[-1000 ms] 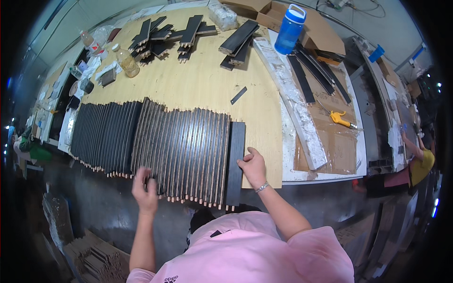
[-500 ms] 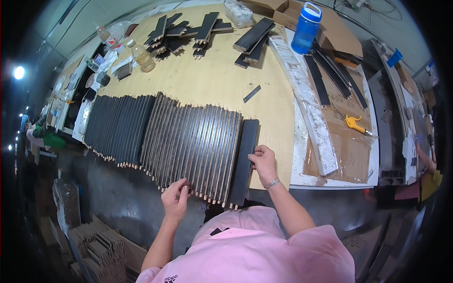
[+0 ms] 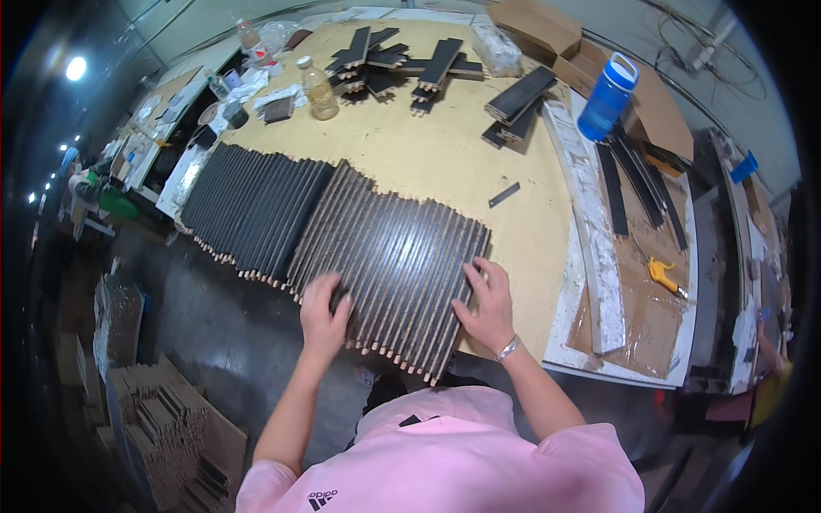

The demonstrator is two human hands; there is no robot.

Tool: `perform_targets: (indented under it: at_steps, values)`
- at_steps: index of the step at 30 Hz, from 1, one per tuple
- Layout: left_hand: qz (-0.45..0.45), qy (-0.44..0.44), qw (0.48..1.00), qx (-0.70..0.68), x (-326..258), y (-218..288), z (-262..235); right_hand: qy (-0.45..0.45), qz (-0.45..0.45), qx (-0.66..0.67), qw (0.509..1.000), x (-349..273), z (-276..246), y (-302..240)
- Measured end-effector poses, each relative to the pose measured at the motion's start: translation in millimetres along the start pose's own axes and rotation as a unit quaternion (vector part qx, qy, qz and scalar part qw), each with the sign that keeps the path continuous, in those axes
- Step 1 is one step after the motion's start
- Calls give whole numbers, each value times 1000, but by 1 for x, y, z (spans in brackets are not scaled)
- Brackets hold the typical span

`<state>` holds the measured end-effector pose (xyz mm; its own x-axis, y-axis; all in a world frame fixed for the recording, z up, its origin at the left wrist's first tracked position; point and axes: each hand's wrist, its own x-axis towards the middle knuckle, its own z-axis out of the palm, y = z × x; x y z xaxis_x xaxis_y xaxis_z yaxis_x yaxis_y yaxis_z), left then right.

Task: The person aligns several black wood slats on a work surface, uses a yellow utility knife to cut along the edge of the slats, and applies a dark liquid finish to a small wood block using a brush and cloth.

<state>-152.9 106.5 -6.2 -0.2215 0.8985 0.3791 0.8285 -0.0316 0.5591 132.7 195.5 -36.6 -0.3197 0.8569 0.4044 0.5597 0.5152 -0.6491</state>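
2 rows of black slats point(image 3: 376, 256) cover my desk point(image 3: 445, 162); my left hand point(image 3: 323, 309) and right hand point(image 3: 487, 303) press flat, fingers spread, on the nearer row.

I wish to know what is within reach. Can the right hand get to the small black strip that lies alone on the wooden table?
Probably yes. The right hand rests on the right edge of the row of black slats, and the small black strip lies beyond it on bare wooden table. Nothing stands between them.

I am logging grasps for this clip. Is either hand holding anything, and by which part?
Nothing is lifted. The left hand and right hand press flat on the row of dark strips on the table, near its front end.
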Motion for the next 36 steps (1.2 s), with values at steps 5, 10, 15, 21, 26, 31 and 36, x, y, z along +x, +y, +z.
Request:
perform_targets:
  at_steps: [5, 10, 15, 21, 26, 31, 36]
  values:
    - [-78, 16, 987, 142, 86, -60, 22, -99, -104, -22, 989, 3, 14, -16]
    - [-176, -42, 967, 182, 109, -69, 37, -137, -80, -49, 986, 4, 24, -22]
    - [-158, -37, 972, 170, 95, -52, 46, -130, -68, -43, 988, -5, 11, -15]
    - [-109, -51, 969, 214, 92, -46, 54, -142, -49, -70, 986, -13, -3, -12]
    - [-152, -125, 940, 280, 110, -66, 36, -152, -61, -76, 984, -9, -6, -15]
    - [-117, -140, 952, 244, 104, -49, 33, -177, -48, -102, 978, -10, -8, -15]
    - [20, -243, 952, 184, 76, -21, 54, -163, -52, -82, 982, -10, -6, -14]
